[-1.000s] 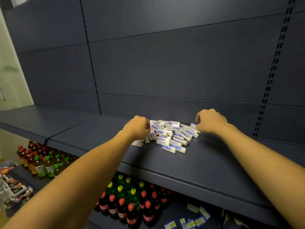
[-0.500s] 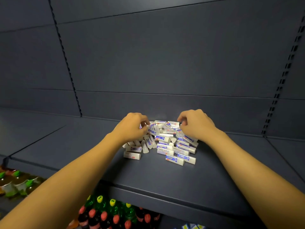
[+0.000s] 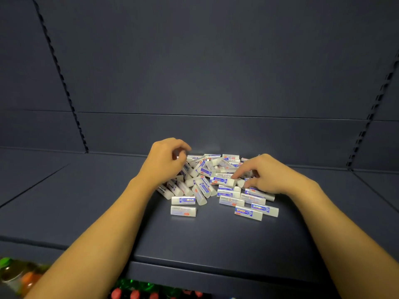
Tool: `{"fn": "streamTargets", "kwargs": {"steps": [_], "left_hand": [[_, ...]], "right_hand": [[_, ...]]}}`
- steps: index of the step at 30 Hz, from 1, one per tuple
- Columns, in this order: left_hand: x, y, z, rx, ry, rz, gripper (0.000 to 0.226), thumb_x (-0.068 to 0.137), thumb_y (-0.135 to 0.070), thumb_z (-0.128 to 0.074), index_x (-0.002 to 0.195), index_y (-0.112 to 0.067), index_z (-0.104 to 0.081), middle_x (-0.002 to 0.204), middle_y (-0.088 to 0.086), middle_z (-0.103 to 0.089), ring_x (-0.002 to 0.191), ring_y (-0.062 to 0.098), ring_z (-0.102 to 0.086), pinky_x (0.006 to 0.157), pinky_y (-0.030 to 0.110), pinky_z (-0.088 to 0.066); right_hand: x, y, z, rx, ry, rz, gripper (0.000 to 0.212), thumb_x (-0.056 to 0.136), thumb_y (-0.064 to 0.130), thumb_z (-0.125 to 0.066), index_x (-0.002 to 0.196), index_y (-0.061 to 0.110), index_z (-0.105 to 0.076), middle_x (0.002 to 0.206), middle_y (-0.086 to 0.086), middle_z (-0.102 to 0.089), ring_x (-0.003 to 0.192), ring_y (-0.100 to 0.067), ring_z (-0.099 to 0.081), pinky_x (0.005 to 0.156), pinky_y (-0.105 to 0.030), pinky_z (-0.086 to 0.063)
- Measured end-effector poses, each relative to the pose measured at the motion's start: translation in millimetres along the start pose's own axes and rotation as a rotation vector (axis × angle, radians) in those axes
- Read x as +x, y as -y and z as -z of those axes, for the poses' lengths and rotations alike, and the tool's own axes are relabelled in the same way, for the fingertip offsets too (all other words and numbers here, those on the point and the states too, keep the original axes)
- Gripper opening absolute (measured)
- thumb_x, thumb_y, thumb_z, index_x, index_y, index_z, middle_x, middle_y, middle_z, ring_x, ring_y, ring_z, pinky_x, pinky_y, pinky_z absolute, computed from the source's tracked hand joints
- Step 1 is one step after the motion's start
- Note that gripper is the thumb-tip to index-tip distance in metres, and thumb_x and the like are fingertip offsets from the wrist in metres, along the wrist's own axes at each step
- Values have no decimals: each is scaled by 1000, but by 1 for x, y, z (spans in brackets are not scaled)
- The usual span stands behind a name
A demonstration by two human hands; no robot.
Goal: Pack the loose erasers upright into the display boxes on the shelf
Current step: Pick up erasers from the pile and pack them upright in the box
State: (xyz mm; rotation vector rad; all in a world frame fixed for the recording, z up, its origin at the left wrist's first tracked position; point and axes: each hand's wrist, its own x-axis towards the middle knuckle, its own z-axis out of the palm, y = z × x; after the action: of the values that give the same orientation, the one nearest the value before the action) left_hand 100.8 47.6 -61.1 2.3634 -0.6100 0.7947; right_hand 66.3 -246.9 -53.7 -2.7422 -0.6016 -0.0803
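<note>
Since half a second ago: right hand (image 3: 268, 175) lowered into the right side of the pile, left hand (image 3: 167, 164) lifted slightly at the pile's upper left, view drawn closer.

Loose erasers (image 3: 212, 186), white with blue and red printed sleeves, heaped flat and crisscrossed on a dark blue shelf (image 3: 90, 203), near the back panel (image 3: 205, 78). Heap lying between the two hands and partly beneath them. One eraser (image 3: 183, 211) alone at the front left, just apart from the rest; two more at the front right.

Left hand curled, fingertips drawn toward the thumb, something pale showing inside the curl; cannot tell whether an eraser is actually pinched there. Right hand resting on the heap, index finger stretched left and touching an eraser, other fingers bent; no clear grip visible.

Erasers under both palms hidden. Printing on the sleeves too small to read. Bottles (image 3: 133, 293) with red and green caps on the shelf below, cut off by the bottom edge and blurred.
</note>
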Motion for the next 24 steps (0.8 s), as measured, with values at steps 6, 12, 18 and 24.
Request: {"fn": "streamTargets", "kwargs": {"steps": [6, 12, 18, 24], "left_hand": [[-5, 13, 1, -54, 62, 51, 24, 87, -7, -62, 93, -25, -76, 82, -13, -65, 72, 7, -58, 67, 9, -38], [-3, 16, 1, -26, 204, 34, 20, 88, -11, -66, 90, -27, -78, 82, -15, -65, 70, 7, -59, 64, 8, -39], [-4, 8, 12, -78, 299, 24, 18, 87, -14, -70, 85, -30, -78, 79, -17, -70, 71, 3, -61, 64, 11, -42], [-9, -7, 37, 43, 617, 17, 8, 83, -24, -76, 78, -31, -78, 77, -18, -73, 74, 1, -67, 71, 19, -53]], "right_hand": [[12, 0, -10, 29, -15, 43, 29, 79, 30, -83, 104, 44, -76, 108, 18, -72, 90, -1, -58, 76, -21, -48], [11, 0, -12, 224, -292, -29, 18, 74, 33, -87, 90, 35, -79, 83, 19, -73, 71, -3, -58, 63, -18, -44], [5, 0, -6, 393, -517, -1, 12, 82, 24, -82, 93, 24, -79, 72, 17, -72, 47, -7, -40, 51, -14, -40], [3, 8, 9, 350, -549, -4, 12, 85, 25, -78, 96, 30, -77, 72, 21, -69, 48, -8, -39, 49, -14, -39]]}}
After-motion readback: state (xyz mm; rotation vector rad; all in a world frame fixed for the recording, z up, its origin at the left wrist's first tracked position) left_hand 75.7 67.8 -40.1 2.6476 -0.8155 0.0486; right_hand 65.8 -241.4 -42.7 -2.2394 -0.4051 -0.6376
